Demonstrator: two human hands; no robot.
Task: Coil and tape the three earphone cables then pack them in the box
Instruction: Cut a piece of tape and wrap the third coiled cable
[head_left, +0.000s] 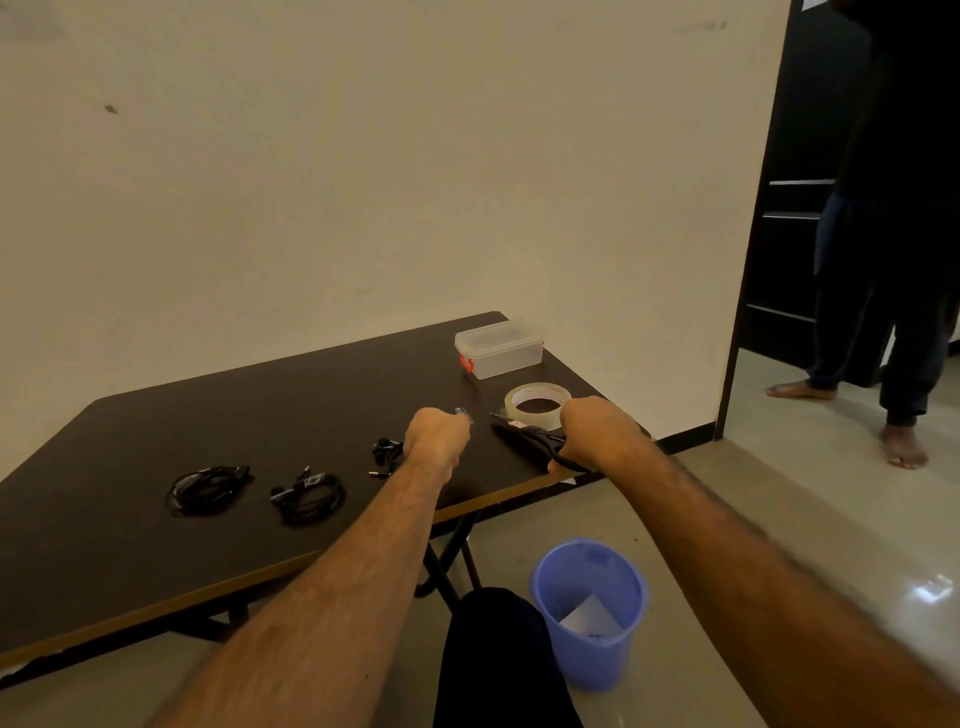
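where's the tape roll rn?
Head view: the tape roll lies flat on the table's far right, between the lidded clear box and the right hand.

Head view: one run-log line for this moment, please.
left hand: pinches tape piece | right hand: grips scissors | box: lid on

A blue bin (589, 613) stands on the floor near right of the dark table (130, 545); a barefoot person (883, 260) stands in the far-right doorway

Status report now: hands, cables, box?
Left hand pinches tape piece; right hand grips scissors. Two cables coiled, third loose. Box closed.
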